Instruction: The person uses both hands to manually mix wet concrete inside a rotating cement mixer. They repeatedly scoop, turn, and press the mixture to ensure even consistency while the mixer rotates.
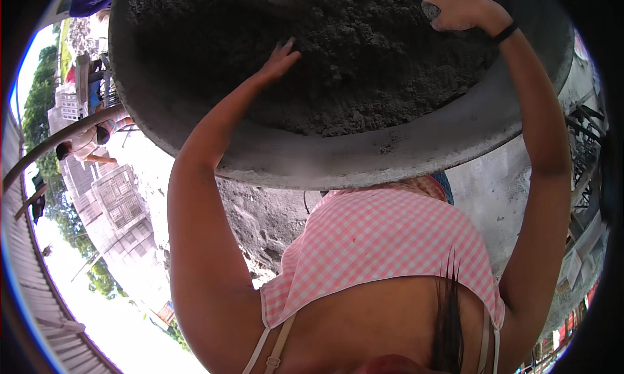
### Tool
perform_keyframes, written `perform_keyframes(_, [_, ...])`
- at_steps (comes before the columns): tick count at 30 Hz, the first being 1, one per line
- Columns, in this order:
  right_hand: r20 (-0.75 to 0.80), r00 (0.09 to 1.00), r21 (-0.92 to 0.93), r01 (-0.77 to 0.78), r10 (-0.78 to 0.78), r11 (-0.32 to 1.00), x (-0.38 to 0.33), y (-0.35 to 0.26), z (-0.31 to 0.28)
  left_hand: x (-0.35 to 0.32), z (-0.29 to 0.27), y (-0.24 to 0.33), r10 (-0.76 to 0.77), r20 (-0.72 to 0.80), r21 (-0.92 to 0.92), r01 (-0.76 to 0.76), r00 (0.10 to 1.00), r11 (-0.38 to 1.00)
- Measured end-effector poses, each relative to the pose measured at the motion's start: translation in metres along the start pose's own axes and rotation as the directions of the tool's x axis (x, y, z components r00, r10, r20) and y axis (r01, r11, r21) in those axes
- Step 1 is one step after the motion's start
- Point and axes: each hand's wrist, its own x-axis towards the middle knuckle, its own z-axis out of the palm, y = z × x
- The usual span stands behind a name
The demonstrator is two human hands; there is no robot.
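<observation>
I judge the step in hand to be working the grey mix [364, 68] by hand; next seems to call for a firm right-hand grip. At far right, my right hand [467, 11] curls its fingers around a grey lump [430, 11]. My left hand [281, 63], fingers slightly parted, reaches over the mix; contact I cannot tell. Dark, crumbly and uneven, the mix lies inside the wide basin [364, 159].

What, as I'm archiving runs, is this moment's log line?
left hand: open over grey mix | right hand: holding grey lump | basin: contains grey mix
</observation>
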Motion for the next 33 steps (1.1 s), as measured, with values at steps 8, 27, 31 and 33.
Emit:
perform_keyframes(8, [0.075,0.997,0.019,0.025,-0.026,1.0,-0.015,-0.032,-0.017,0.03,0.143,0.117,0.238,0.345,0.16,-0.307,0.908,0.938])
perform_keyframes(27, [-0.058,0.991,-0.011,0.118,-0.118,0.993,-0.02,-0.039,-0.008,-0.166,-0.102,0.067,-0.16,-0.468,0.211,0.286,0.869,0.935])
perform_keyframes(31, [-0.02,0.992,-0.016,0.124,-0.124,0.992,-0.017,-0.037,-0.007,-0.17,-0.022,0.124,-0.112,-0.356,0.323,0.234,0.928,0.917])
perform_keyframes(33, [-0.002,0.992,-0.007,0.125,-0.125,0.992,-0.018,-0.038,-0.007,-0.174,0.003,0.157,0.046,-0.25,0.384,0.055,0.967,0.922])
